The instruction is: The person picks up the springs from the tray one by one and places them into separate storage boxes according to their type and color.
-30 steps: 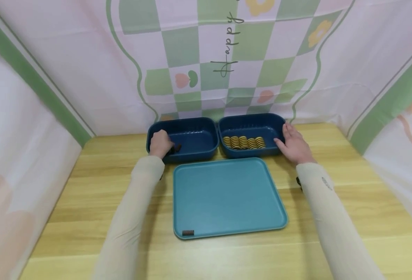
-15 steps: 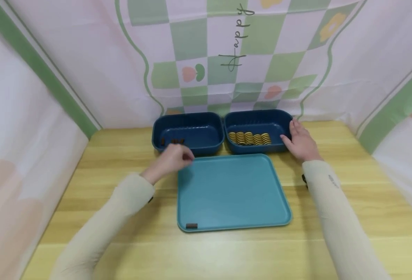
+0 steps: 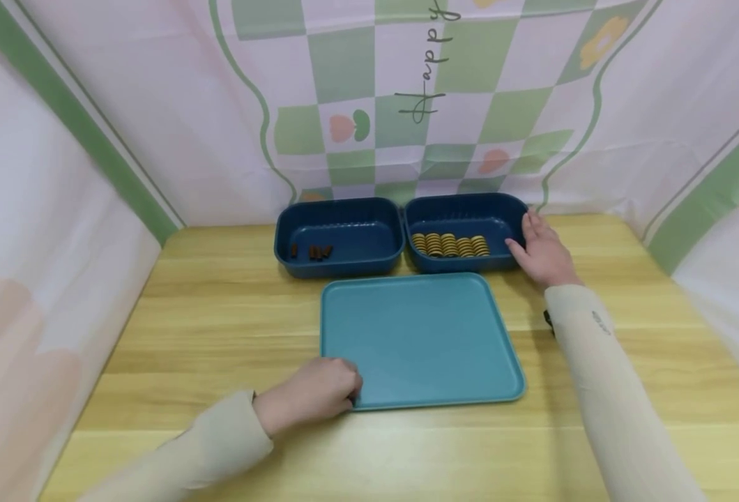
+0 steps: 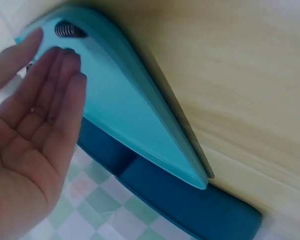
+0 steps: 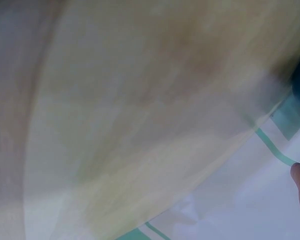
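Note:
Over the front left corner of the teal tray (image 3: 420, 335) is my left hand (image 3: 319, 387), palm down. In the left wrist view its thumb stands apart from the lightly bent fingers. A small dark coil spring (image 4: 69, 29) lies in the tray corner by the fingertips; another dark bit (image 4: 29, 66) shows between thumb and fingers, mostly hidden. My right hand (image 3: 544, 252) rests on the right rim of the right navy bin (image 3: 463, 265), fingers extended. That bin holds rows of yellow-and-black coil-like pieces (image 3: 449, 245). Several small brown springs (image 3: 319, 252) lie in the left navy bin (image 3: 344, 267).
Both bins stand side by side at the back of the wooden table (image 3: 219, 314), just behind the tray. A checked cloth (image 3: 344, 63) hangs behind them, and white cloth with green bands (image 3: 81, 139) closes in both sides.
My left hand has come out of the left bin and moved forward to the tray's front left corner, now covering the spring there. The right hand has stayed on the right bin's rim.

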The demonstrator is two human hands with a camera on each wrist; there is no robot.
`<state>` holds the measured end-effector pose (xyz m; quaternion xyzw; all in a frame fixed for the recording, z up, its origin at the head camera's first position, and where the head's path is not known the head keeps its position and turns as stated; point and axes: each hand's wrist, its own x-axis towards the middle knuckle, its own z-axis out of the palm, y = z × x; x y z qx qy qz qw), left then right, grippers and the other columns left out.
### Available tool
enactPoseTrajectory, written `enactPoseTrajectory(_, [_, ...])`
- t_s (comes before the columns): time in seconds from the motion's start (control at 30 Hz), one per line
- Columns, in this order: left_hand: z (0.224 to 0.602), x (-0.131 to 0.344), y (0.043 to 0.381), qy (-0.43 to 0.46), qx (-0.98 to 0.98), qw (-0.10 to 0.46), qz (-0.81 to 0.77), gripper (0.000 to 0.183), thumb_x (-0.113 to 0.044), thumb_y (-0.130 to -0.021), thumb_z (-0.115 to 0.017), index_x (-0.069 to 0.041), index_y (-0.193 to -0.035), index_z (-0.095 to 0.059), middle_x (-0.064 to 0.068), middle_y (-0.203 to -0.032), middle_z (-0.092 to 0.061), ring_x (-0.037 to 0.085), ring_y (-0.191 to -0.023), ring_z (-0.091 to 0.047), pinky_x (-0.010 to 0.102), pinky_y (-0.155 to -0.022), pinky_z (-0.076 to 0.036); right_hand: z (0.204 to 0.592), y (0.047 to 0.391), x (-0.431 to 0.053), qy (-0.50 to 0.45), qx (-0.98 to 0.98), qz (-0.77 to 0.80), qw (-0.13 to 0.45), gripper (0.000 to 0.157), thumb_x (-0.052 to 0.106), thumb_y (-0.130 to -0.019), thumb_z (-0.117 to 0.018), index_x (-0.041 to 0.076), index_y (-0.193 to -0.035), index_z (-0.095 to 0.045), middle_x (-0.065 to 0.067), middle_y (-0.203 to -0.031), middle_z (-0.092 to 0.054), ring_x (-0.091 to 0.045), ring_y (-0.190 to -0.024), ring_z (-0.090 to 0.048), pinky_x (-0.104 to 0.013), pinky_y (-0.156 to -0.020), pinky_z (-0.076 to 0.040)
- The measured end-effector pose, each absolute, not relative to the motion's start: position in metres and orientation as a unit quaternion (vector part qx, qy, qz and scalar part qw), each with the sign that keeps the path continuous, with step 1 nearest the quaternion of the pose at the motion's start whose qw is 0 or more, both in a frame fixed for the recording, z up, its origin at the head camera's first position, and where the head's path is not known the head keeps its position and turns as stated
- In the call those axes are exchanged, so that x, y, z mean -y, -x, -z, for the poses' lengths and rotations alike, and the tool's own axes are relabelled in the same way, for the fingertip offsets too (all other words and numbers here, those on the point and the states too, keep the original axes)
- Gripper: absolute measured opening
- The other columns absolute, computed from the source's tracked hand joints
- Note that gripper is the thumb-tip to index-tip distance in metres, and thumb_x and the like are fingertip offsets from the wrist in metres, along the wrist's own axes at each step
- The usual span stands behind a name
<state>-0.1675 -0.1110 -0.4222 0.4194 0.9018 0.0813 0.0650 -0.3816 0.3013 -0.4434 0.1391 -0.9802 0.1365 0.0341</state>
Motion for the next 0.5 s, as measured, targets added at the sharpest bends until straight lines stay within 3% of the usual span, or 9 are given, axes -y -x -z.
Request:
enactPoseTrajectory(0.13, [0.4255, 0.1130, 0.1610, -0.411, -0.909, 0.034, -0.057, 0.014, -0.013, -0.071, -0.077, -0.015, -0.067, -0.064, -0.006, -0.066, -0.054, 0.009, -0.060, -0.054, 0.024, -0.049, -0.044, 0.4432, 0.3821, -0.3013, -0.139, 0.980, -0.136, 0.033, 0.078, 0.050, -0.100, -0.025, -0.010, -0.146, -0.003, -0.026, -0.154, 0.001, -0.038, -0.142, 0.003, -0.050, -0.113, -0.005])
enactPoseTrajectory(0.5, [0.4286, 0.1175, 0.1598, -0.396, -0.913, 0.049, -0.087, 0.012, -0.015, -0.076, -0.075, -0.014, -0.069, -0.065, -0.006, -0.067, -0.054, 0.007, -0.060, -0.052, 0.021, -0.051, -0.043, 0.4439, 0.3825, -0.3019, -0.143, 0.980, -0.136, 0.038, 0.078, 0.049, -0.100, -0.025, -0.012, -0.145, -0.005, -0.028, -0.153, -0.001, -0.039, -0.141, 0.001, -0.050, -0.113, -0.005])
